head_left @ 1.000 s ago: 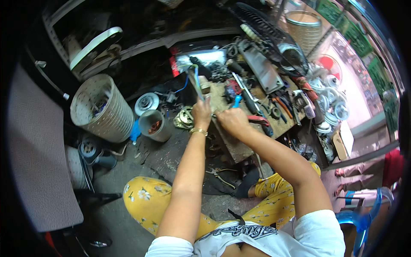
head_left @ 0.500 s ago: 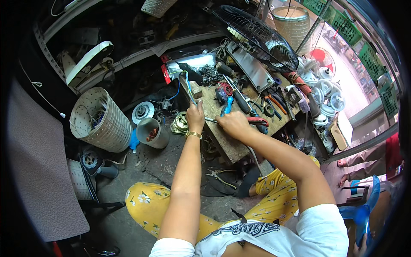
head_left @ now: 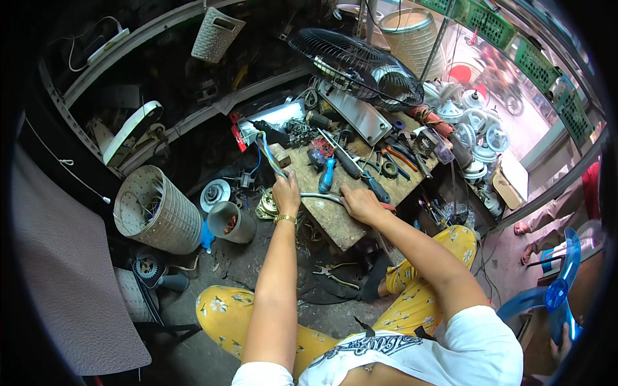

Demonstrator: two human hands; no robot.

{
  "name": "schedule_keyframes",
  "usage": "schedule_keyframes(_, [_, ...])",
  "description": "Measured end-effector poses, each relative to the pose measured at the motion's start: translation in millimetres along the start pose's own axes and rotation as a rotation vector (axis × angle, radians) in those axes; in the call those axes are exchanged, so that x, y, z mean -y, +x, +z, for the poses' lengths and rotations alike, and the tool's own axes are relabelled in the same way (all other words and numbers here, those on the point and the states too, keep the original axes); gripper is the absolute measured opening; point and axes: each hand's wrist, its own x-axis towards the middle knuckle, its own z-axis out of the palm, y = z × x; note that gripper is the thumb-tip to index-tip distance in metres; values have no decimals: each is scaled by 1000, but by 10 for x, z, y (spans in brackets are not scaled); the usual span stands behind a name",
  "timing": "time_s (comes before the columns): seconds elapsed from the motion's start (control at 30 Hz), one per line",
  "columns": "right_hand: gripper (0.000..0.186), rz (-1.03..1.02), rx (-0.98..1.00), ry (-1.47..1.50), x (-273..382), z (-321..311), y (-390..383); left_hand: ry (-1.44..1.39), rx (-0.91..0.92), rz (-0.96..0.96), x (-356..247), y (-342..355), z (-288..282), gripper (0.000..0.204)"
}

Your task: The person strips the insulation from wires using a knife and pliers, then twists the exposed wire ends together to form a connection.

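Observation:
A grey cable [head_left: 322,195] runs between my hands over the near part of the wooden bench top [head_left: 347,230]. My left hand [head_left: 286,194] is closed round its left stretch, where loose blue, white and other coloured wires [head_left: 265,153] stick out past the fingers. My right hand [head_left: 360,204] grips the cable farther right, knuckles up; its fingertips are partly hidden. Just beyond that hand lies a blue-handled screwdriver [head_left: 327,175], touched by neither hand. A red-handled tool [head_left: 387,207] shows beside the right hand, mostly covered by it.
Pliers, more screwdrivers and an orange-handled tool [head_left: 398,156] crowd the bench. Behind them leans a black fan cage [head_left: 360,67]. A perforated basket [head_left: 158,206] and a small bucket [head_left: 233,225] stand left. Pliers [head_left: 336,275] lie on the floor. Someone's hand [head_left: 563,344] is by a blue fan blade.
My right hand has let go of the blue screwdriver, which now rests on the bench, and has come down onto the cable. The left hand keeps its hold. The whole view has shifted slightly.

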Motion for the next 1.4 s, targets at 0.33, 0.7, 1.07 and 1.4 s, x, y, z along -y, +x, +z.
schedule_keyframes(0.33, [75,154,-784,1236,-165,-1072,-1325,47,-202,-260,-92,-366,-126,103])
schedule_keyframes(0.7, [36,1035,-1319,1876,-814,-113,-4631,-1084,614,618,-2778,-950,-288,89])
schedule_keyframes(1.07, [39,983,-1171,1792,-755,-225,-4484,-1028,975,652,-3685,-1462,-420,78])
schedule_keyframes(1.4, [30,711,-1169,1399,-483,-644,-3571,-751,608,749,-3593,-1338,-742,93])
